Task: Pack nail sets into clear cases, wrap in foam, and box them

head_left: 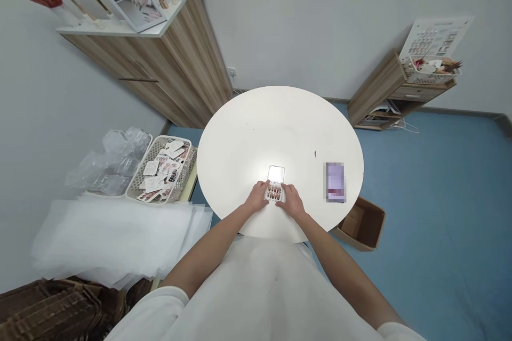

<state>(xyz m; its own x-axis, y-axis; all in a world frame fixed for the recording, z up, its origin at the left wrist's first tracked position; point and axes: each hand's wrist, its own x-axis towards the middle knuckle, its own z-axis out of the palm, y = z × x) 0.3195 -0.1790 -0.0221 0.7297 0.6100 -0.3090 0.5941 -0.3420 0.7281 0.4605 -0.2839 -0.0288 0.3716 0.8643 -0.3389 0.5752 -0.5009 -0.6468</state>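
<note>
A small clear box [276,173] of press-on nails stands on the white round table [276,122], near the edge closest to me. Its lid is raised on the far side. Two rows of glossy brown, pointed press-on nails [274,192] show inside the base. My left hand [257,196] grips the left side of the box, fingers at the far corner and thumb at the near one. On the opposite side, my right hand [292,201] holds the box in the same way. The fingertips are too small to see in detail.
A pixelated purple item [335,182] lies to the right on the table. An open cardboard box [362,224] sits on the floor below. At left are a white basket [187,170] of cards, clear plastic packaging [116,162] and stacked translucent sheets [120,234]. Wooden cabinets [192,58] stand behind.
</note>
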